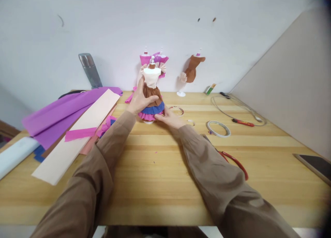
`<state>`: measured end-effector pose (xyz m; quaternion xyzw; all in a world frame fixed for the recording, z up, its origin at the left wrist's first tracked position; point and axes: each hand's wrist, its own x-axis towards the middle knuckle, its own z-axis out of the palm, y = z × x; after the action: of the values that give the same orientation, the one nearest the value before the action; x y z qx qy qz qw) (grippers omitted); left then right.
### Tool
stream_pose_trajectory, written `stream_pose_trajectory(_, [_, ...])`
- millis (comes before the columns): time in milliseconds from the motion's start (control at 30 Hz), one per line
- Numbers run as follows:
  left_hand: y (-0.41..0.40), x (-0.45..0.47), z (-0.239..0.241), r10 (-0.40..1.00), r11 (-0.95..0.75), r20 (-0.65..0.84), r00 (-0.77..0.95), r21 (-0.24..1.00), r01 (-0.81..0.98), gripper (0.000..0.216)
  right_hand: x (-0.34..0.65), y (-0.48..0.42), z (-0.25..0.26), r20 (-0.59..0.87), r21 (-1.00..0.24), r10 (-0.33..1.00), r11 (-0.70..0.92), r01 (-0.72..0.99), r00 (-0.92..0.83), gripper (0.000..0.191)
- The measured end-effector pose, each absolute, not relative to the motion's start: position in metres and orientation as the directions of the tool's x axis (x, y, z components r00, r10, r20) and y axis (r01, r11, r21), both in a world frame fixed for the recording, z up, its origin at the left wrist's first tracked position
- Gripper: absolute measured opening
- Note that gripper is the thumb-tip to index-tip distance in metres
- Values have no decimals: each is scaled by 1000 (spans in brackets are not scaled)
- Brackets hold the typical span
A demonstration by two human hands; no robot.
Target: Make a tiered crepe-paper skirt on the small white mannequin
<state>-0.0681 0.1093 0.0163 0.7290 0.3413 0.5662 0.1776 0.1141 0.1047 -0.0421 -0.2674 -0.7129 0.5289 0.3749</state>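
A small dress-form mannequin (151, 78) stands at the far middle of the wooden table (160, 169). It wears a white top and a layered crepe-paper skirt of brown, blue and pink. My left hand (139, 98) is wrapped round its waist and brown skirt from the left. My right hand (169, 118) touches the pink bottom ruffle at the skirt's lower right, fingers pressed against it.
Purple, cream and pink crepe paper sheets (69, 121) lie at the left. Two more dressed mannequins (192, 69) stand by the wall. A tape roll (218, 128), red-handled scissors (234, 160), a red tool with cable (241, 122), a metal flask (90, 70) and a phone (317, 165) lie about.
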Motion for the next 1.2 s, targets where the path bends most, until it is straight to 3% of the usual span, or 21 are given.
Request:
stream_pose_trajectory(167, [110,-68,4,680,-704,733,34,638,311,112,115,113,-52,300,-941,762,336,-46,-573,97])
stream_pose_trajectory(333, [102,-73,5,781,-594,624,41,720,360,113,120,117,-49,164,-974,823,224,44,-544,96])
stream_pose_trajectory(433, [102,-80,8,791,-587,608,61,728,355,98,130,118,-37,74,-982,881,146,119,-468,89])
stream_pose_trajectory(533, [105,-87,19,786,-601,615,59,740,300,80,146,119,-18,14,-975,911,105,198,-412,95])
stream_pose_trajectory(733, [113,-88,57,813,-582,575,92,800,146,81,172,116,10,-107,-902,809,165,399,-578,110])
stream_pose_trajectory(867, [116,-78,60,834,-547,527,160,828,121,80,152,110,2,157,-879,831,364,308,-534,92])
stream_pose_trajectory(933, [115,-73,54,848,-527,504,166,835,157,72,136,106,-7,217,-824,823,443,354,-525,82])
stream_pose_trajectory(1067, [113,-68,44,873,-485,464,150,854,188,58,122,103,-17,24,-741,759,451,498,-651,59])
stream_pose_trajectory(1200, [110,-71,46,895,-436,415,160,891,126,57,138,104,-2,-119,-638,738,456,621,-664,38])
